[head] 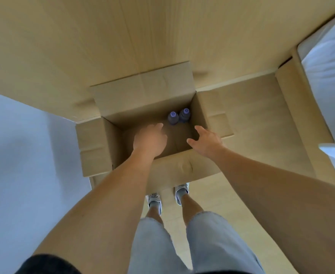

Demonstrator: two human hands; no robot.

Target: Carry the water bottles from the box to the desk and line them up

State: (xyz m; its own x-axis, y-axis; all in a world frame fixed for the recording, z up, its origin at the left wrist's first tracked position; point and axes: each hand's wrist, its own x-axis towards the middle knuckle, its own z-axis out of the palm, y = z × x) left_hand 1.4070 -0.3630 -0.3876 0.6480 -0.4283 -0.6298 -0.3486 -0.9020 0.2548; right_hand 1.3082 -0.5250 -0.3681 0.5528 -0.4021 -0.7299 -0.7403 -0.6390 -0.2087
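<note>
In the far right corner of the box (107,143), just above the middle of the frame, two water bottles stand upright side by side, the left bottle (172,117) touching or nearly touching the right bottle (184,115). Only their caps and shoulders show from above.

Your left hand (150,139) hangs over the box floor just short of the left bottle, fingers loosely bent and holding nothing. Your right hand (204,139) sits by the right wall, fingers spread and empty too. Neither touches a bottle yet.

The likely trouble is the tight corner: the bottles are pressed close to the back and right walls, so fingers pushed in beside one could tip the other, or a wrist could catch the right wall on the way up. They sit deep, so a grip on the cap alone may slip.

The near half of the box floor is bare, giving room to approach from the front. Four flaps stand out around the opening; the near flap (174,171) lies under your forearms. The desk is not clearly in view.
</note>
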